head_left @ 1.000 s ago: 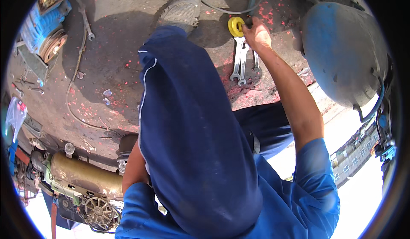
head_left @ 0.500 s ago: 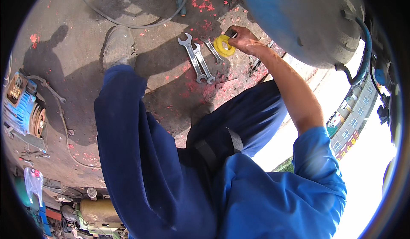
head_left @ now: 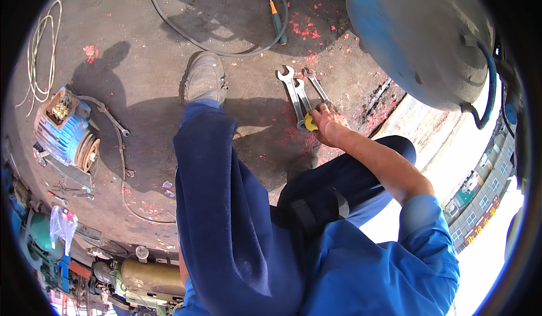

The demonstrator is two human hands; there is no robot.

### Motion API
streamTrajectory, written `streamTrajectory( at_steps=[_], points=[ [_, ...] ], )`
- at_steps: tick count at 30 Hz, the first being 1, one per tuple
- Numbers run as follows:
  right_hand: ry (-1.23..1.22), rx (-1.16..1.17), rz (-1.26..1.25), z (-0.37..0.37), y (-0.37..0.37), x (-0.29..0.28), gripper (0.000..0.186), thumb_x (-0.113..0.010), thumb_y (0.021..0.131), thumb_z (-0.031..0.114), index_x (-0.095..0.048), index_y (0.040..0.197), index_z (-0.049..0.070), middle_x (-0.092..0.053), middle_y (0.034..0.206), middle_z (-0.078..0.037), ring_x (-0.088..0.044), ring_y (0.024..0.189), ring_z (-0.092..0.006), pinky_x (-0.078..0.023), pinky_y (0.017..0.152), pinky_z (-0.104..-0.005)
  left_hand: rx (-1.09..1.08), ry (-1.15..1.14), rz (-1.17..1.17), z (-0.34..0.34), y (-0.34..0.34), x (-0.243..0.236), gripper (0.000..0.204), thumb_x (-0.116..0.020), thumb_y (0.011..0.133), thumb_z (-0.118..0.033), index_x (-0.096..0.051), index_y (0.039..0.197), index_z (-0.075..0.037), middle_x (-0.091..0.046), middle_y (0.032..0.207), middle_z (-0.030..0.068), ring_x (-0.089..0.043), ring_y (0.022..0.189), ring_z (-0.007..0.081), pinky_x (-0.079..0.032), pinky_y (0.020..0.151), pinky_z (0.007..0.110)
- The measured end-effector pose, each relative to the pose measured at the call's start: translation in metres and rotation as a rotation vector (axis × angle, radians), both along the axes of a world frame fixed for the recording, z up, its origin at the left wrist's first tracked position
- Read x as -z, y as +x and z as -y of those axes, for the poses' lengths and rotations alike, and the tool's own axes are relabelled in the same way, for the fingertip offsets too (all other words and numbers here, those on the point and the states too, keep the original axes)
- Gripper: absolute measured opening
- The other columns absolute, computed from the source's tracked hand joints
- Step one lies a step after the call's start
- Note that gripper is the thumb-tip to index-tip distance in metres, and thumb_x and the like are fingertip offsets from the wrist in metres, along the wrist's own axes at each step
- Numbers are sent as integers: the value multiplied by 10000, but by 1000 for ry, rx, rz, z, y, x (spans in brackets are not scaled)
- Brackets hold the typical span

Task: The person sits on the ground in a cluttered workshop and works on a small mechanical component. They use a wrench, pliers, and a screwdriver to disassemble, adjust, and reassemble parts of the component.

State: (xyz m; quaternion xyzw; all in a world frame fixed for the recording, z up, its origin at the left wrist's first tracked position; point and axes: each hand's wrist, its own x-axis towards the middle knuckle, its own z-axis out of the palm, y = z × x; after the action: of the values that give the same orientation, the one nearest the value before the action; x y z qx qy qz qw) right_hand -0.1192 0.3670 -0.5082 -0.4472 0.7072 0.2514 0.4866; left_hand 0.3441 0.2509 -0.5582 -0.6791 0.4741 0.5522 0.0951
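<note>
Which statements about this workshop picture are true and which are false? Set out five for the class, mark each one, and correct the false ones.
1. The right hand touches a yellow ring. True.
2. A blue motor stands to the left of the shoe in the picture. True.
3. The screwdriver lies on top of the blue motor. False: the screwdriver lies on the ground, beside the curved grey cable.
4. Three wrenches lie near the right hand. True.
5. The left hand is seen gripping a hammer. False: the left hand is out of view, and no hammer shows.
</note>
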Motion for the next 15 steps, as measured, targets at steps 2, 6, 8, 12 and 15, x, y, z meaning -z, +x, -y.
streamTrajectory(
  at_steps=[2,6,8,12,15],
  points=[
    [-304,-27,-87,-32,3,29,413,-624,917,219,-540,1315,142,-527,1301,-189,-521,1287,-413,-493,986,-534,-86,-65,-52,26,-5,7,329,-641,938,-232,-651,1162,9,-667,1125,202,-680,975,319,-544,869,419],
    [33,-91,-6,-14,-6,29,304,-450,1024,289,-590,1247,136,-561,1358,-156,-547,1294,-336,-482,1009,-477,-100,-339,-191,123,-48,8,319,-646,937,-221,-653,1156,11,-669,1115,196,-682,964,309,-545,863,413],
    [-25,-51,-8,-16,-9,25,287,-515,976,283,-596,1197,119,-587,1314,-161,-602,1203,-349,-502,965,-495,178,-600,-199,174,-121,-38,210,-631,939,-98,-653,1106,28,-651,999,130,-641,870,252,-526,816,358],
    [-257,33,2,-4,-19,7,298,-701,787,233,-630,1011,51,-621,1078,-196,-657,1003,-387,-558,832,-480,605,-894,-424,229,-254,-71,288,-667,884,-53,-655,1167,0,-644,1109,169,-642,1002,338,-529,862,413],
    [-461,150,-63,20,-28,-7,299,-705,778,234,-604,973,31,-642,970,-184,-668,932,-388,-560,795,-484,1068,-1054,-521,238,-340,-76,417,-703,840,-96,-638,1246,-25,-602,1261,157,-585,1184,341,-511,945,449]
  ],
)
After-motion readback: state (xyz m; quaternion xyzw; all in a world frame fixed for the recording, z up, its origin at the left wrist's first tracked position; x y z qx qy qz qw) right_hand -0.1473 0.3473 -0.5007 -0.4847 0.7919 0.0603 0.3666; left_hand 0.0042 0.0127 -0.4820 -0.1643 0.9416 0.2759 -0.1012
